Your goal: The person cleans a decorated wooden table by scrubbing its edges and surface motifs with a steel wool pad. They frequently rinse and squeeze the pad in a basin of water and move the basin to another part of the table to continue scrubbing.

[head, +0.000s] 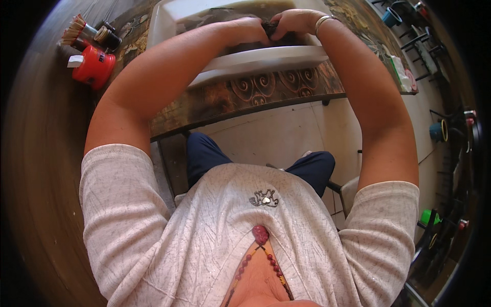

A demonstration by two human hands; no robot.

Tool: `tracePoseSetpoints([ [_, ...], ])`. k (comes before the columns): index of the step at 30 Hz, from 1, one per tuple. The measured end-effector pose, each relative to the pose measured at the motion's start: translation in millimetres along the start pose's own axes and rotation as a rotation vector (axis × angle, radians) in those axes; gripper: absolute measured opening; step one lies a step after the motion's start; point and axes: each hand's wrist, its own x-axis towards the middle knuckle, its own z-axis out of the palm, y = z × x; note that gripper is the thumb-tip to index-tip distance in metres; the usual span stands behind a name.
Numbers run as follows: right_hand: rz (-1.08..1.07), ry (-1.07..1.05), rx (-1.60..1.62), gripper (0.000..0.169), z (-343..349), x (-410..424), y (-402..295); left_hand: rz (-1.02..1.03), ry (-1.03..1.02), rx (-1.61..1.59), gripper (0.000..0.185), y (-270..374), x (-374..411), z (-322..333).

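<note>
A white rectangular plastic tub (268, 55) rests on a patterned wooden table (245, 90), with murky liquid and dark, soft-looking material (230, 13) inside. Over the tub, my left hand (251, 30) and my right hand (293, 23) almost meet, and both pinch a small dark clump (271, 28) between them. What the clump is cannot be told. A bracelet circles my right wrist. The fingertips of both hands are partly hidden by the dark material.
At the left stand a red tissue container (94, 67), a holder of wooden sticks (78, 32) and a dark jar (107, 38). A green-and-white packet (401, 75) lies at the table's right end. Stools (424, 50) stand beyond it.
</note>
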Motion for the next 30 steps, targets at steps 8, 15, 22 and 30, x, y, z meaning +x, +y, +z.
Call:
tracePoseSetpoints([
  [8, 0.280, 0.194, -0.560, 0.016, -3, 6, -11, -0.076, -0.225, -0.192, 0.016, 5, -12, -11],
  [15, 0.059, 0.131, -1.187, 0.015, -28, 77, 81, -0.142, -0.243, 0.076, 0.015, 22, -22, -6],
  [22, -0.037, -0.156, -1.726, 0.020, -24, 81, 76, 0.415, -0.691, 0.724, 0.023, -69, 11, -40],
  [30, -0.078, 0.102, -0.153, 0.045, 0, 12, 9, 0.093, 0.020, 0.164, 0.040, -16, -26, -15],
])
